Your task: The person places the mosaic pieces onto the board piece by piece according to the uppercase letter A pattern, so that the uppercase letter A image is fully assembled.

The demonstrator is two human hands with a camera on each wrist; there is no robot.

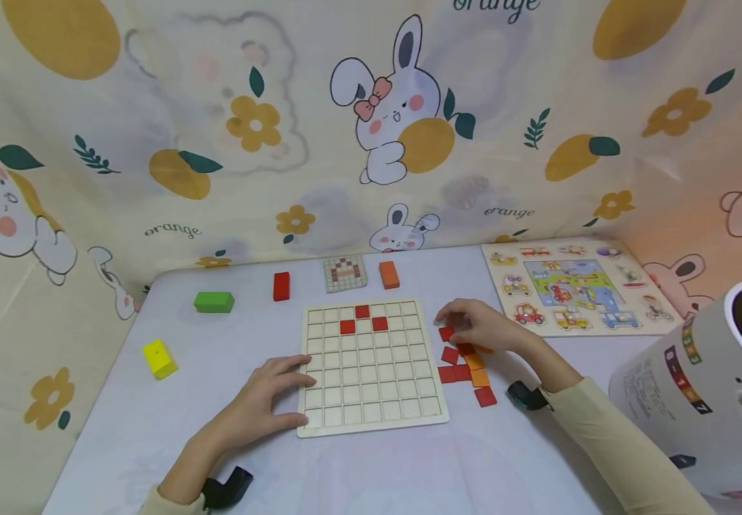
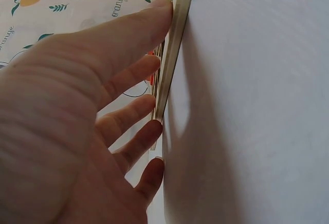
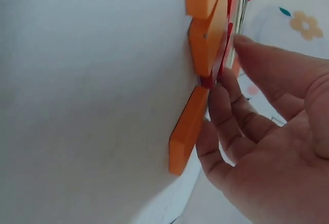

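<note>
A pale wooden grid board (image 1: 371, 393) lies on the white table, with three red square tiles (image 1: 362, 311) in its upper cells. My left hand (image 1: 251, 400) rests its fingertips and thumb, spread apart, along the board's left edge. In the left wrist view, the thumb (image 2: 128, 29) touches the rim of the board. Right of the board, my right hand (image 1: 487, 325) is over a loose pile of red tiles (image 1: 449, 355) and orange tiles (image 1: 480, 378). In the right wrist view, its fingertips reach a red tile beside an orange tile (image 3: 187, 131), while the thumb stands apart.
Behind the board are a small pattern card (image 1: 345, 274), a red block (image 1: 282, 286) and an orange block (image 1: 389, 275). Green (image 1: 213, 302) and yellow (image 1: 160, 359) blocks lie at left. A vehicle puzzle (image 1: 512, 265) and a large white bucket (image 1: 654, 400) stand at right.
</note>
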